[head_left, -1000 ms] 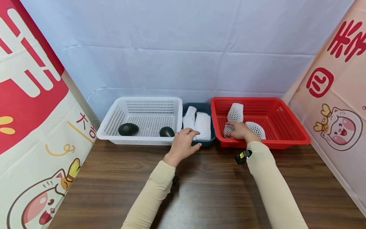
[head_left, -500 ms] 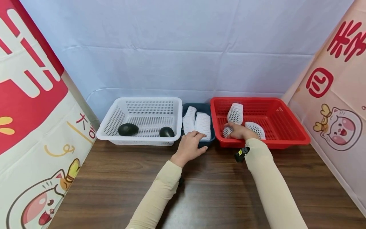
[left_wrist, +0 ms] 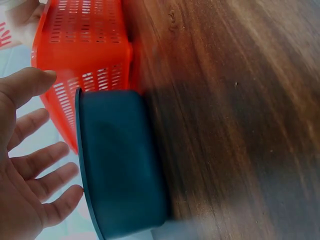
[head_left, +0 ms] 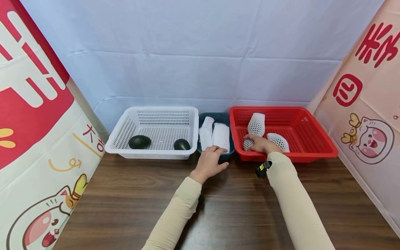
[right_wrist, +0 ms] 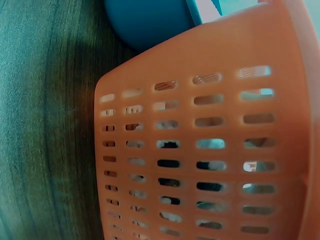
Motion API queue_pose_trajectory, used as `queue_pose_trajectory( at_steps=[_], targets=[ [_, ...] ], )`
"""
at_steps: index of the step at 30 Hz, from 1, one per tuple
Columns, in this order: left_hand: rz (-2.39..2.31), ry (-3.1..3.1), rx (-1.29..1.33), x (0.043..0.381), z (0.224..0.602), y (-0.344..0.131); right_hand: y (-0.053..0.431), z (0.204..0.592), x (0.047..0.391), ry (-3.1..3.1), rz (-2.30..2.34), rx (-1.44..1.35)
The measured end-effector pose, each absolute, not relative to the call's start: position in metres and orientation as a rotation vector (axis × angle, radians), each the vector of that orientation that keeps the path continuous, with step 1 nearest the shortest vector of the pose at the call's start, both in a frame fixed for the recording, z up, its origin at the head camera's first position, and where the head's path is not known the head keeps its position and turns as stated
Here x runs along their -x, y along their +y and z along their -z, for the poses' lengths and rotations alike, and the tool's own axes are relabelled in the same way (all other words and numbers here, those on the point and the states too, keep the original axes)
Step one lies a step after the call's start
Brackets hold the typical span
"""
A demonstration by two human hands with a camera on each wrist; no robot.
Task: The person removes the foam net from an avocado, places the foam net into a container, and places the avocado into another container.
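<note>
My right hand (head_left: 262, 144) reaches over the front of the red basket (head_left: 312, 156), its thumb and fingers around a fruit in a white foam net (head_left: 248, 144). Two more foam-netted fruits, one behind (head_left: 257, 124) and one to the right (head_left: 278, 141), lie in this basket. In the right wrist view the orange-looking basket wall (right_wrist: 210, 135) hides that hand. My left hand (head_left: 210, 164) hovers with spread fingers at the front rim of the dark teal bin (left_wrist: 120, 160), which contains folded white foam nets (head_left: 221, 135). Nothing shows in the left palm.
A white basket (head_left: 150, 152) stands to the left with two dark green avocados, one at the left (head_left: 139, 142) and one at the right (head_left: 182, 144). All three containers line up against the back cloth (head_left: 162, 76) on the brown wooden table (head_left: 237, 208).
My left hand has shifted right and slightly back toward me, along the teal bin's front edge. The right hand has barely moved and stays at the same netted fruit.
</note>
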State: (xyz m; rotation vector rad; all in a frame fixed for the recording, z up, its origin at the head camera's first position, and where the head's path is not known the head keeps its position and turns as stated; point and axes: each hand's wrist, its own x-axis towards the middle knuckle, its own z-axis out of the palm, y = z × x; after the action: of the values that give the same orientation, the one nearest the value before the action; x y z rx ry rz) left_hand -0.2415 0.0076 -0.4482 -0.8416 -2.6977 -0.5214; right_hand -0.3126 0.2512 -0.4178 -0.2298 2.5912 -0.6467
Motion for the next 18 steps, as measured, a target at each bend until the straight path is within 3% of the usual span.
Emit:
queue_pose_trajectory(
  at_steps=[18],
  targets=[
    [0.559,-2.696,0.846,0.241,0.425,0.005,0.251,0.410,0.307,2.702,0.749,0.284]
  ],
)
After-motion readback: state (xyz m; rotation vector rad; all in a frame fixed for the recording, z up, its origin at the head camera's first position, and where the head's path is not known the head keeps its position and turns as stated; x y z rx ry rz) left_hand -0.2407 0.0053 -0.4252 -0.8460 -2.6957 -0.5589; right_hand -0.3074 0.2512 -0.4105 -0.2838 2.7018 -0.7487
